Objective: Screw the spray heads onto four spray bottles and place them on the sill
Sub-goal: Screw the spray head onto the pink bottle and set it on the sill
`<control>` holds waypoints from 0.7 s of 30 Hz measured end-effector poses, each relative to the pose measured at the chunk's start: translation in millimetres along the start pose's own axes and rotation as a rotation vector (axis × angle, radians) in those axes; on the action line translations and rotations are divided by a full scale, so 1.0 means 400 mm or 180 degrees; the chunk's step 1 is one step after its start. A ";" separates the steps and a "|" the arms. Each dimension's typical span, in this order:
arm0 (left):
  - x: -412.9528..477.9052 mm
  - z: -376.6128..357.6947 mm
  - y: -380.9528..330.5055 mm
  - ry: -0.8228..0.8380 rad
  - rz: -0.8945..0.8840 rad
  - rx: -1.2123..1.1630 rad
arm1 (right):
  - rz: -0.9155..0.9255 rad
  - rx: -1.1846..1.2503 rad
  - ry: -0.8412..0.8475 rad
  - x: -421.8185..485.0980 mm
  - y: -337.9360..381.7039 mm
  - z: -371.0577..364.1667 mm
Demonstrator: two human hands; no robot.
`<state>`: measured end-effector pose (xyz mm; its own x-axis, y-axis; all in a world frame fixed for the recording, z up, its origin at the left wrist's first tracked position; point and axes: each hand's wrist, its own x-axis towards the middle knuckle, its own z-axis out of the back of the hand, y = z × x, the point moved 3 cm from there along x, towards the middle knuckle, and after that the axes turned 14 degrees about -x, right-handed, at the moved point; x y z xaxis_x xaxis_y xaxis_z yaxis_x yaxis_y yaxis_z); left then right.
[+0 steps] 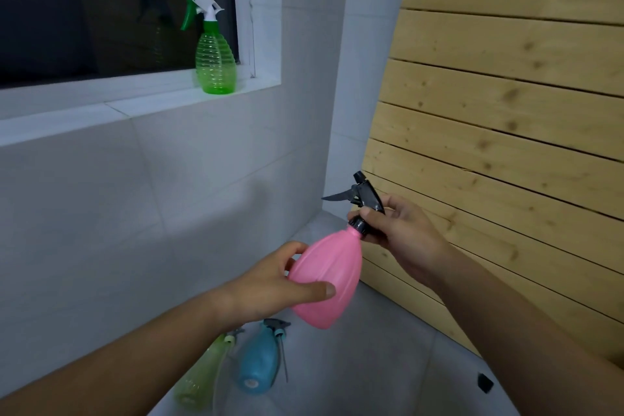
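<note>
The left hand (270,284) wraps the rounded belly of a pink bottle (326,280), thumb lying across its near side and fingers curled behind. The bottle is smooth, matte, opaque plastic, teardrop-shaped with faint vertical ribs, and it tilts with its neck up to the right. The right hand (401,233) is clamped on the ribbed black collar of the black spray head (366,201), which sits on the bottle's neck; its thin trigger points left.

On the white sill (141,103), far left, stands a green bottle (215,61), upright, near the sill's right end. It is clear, glossy plastic with ringed ridges, topped by a white spray head with a green trigger, and the dark window pane is behind it.

Below the hands, on the pale grey tiled floor (371,365), lie two more bottles side by side: a blue bottle (258,360), opaque and egg-shaped, and to its left a yellow-green bottle (202,375), translucent and slimmer. A grey spray head (277,326) with a thin dip tube lies by the blue one's far end. To the right rises a wall of pale knotty wood planks (506,111).
</note>
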<state>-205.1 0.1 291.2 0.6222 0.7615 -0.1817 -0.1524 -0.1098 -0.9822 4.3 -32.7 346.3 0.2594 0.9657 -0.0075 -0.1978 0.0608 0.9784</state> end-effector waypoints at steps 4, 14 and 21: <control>-0.006 0.002 -0.002 -0.0006 -0.0070 -0.0113 | 0.0050 -0.0152 0.0280 -0.001 -0.008 0.002; -0.013 -0.023 -0.004 -0.0003 0.0191 0.0044 | 0.0157 -0.0331 0.0429 -0.009 -0.006 -0.016; -0.021 -0.055 -0.016 0.0116 0.0638 -0.0894 | 0.0111 -0.0089 0.0272 -0.014 0.001 -0.027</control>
<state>-192.4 -19.7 297.9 0.6291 0.6842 -0.3688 -0.0602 -0.4302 -0.9007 -7.3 -35.4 344.4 0.1704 0.9853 0.0077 -0.2320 0.0325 0.9722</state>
